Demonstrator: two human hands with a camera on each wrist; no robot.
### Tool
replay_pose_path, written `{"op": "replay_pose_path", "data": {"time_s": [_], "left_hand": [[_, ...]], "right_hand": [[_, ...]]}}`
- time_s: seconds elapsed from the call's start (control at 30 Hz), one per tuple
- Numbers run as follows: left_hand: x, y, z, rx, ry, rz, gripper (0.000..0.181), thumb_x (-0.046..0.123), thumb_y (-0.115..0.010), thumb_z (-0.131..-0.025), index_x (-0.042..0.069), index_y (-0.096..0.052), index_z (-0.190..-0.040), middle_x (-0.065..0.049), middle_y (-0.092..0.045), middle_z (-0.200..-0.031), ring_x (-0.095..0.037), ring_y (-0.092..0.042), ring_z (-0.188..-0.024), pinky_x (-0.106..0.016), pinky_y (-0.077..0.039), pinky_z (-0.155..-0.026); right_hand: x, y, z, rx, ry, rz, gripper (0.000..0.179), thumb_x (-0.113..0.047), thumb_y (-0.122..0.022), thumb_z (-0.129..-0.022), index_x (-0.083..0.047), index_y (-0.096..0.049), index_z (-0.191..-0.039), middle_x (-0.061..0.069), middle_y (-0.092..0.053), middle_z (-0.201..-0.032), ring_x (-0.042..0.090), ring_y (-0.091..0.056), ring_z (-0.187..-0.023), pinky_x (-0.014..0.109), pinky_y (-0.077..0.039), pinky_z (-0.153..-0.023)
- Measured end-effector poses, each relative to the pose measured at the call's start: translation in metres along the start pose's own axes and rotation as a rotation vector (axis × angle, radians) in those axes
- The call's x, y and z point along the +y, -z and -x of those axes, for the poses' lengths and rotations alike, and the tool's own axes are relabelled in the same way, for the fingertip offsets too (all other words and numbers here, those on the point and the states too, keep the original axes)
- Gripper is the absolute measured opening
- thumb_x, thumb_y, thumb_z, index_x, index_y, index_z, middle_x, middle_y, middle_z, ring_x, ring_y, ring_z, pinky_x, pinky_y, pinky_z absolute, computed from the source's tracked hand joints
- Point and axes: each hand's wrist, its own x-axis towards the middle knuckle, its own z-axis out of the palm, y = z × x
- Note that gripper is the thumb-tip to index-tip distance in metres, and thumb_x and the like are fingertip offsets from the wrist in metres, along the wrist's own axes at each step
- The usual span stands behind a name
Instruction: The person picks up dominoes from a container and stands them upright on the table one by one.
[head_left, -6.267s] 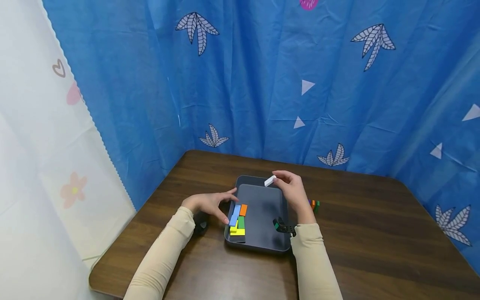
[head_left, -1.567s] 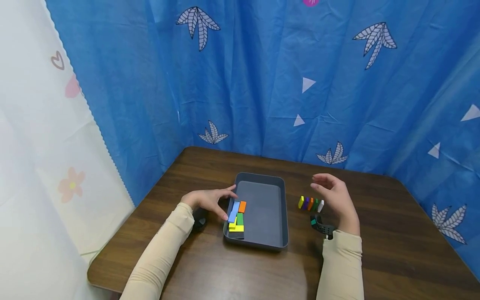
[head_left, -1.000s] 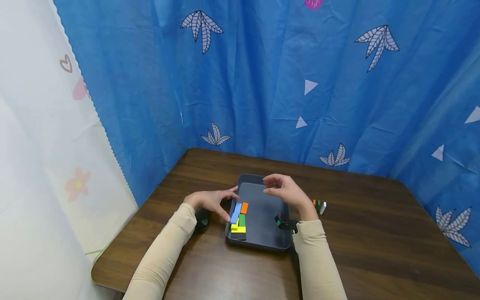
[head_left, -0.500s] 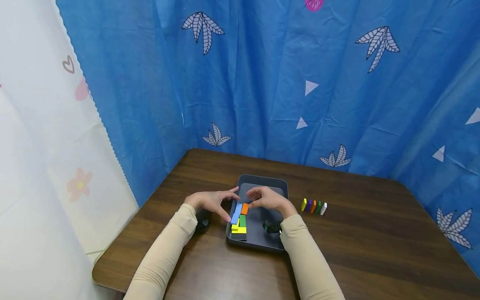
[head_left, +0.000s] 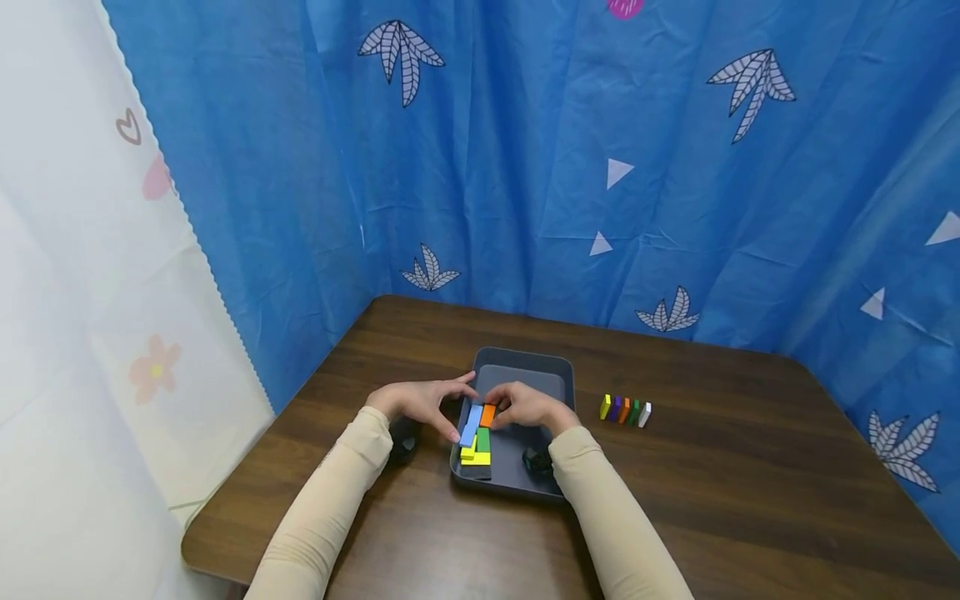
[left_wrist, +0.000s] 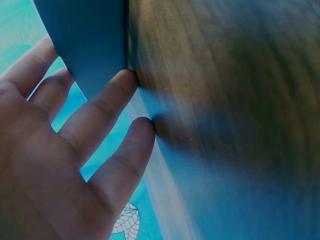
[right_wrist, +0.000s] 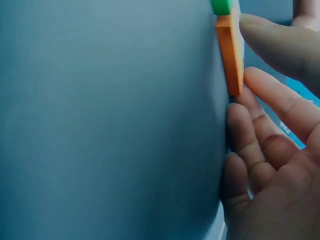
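Note:
A dark grey tray (head_left: 525, 492) holds flat coloured domino blocks along its left side. My right hand (head_left: 525, 407) reaches inside, thumb and index finger at the two ends of the orange domino (head_left: 487, 416), which they pinch. In the right wrist view the orange domino (right_wrist: 230, 57) stands against a green one (right_wrist: 222, 6); the other fingers curl beside it. My left hand (head_left: 420, 405) lies at the tray's left wall, thumb near the lower end of the light blue domino (head_left: 471, 426). Its other fingers (left_wrist: 105, 107) stay outside, loosely extended, touching the tray's outer side low down.
Yellow dominoes (head_left: 480, 459), a green domino (head_left: 483, 440) and a black one (head_left: 476, 472) lie in the tray's near left corner. On the brown table (head_left: 735, 467), several dominoes stand in a row, a white one (head_left: 645, 415) at the right end. A black object (head_left: 405, 440) sits below the left wrist.
Earlier my right hand held a white domino over the tray; that white domino now stands in the row. The hand has since moved left to the orange domino. My left hand stays in place.

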Motion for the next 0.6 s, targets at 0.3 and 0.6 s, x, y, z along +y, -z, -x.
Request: {"op": "replay_pose_path", "data": {"time_s": [0.3, 0.6], "left_hand": [[-0.0002, 0.0, 0.0008, -0.001, -0.003, 0.0, 0.082, 0.043, -0.086, -0.076, 0.032, -0.047, -0.148, 0.008, -0.002, -0.171, -0.029, -0.021, -0.154, -0.063, -0.02, -0.12], [-0.0005, -0.0003, 0.0006, -0.005, -0.023, 0.009, 0.086, 0.042, -0.086, -0.077, 0.026, -0.044, -0.151, 0.004, -0.001, -0.171, -0.031, -0.025, -0.153, -0.062, -0.023, -0.12]], "right_hand": [[-0.0002, -0.002, -0.0013, 0.005, -0.004, 0.018, 0.043, -0.002, -0.076, -0.085, -0.004, -0.065, -0.127, 0.006, -0.063, -0.108, 0.019, -0.052, -0.093, 0.03, -0.051, -0.086], [0.0019, -0.0009, -0.0003, -0.002, -0.018, 0.006, 0.026, 0.006, -0.07, -0.087, -0.007, -0.071, -0.11, 0.005, -0.064, -0.097, 0.019, -0.053, -0.087, 0.028, -0.051, -0.08]]}}
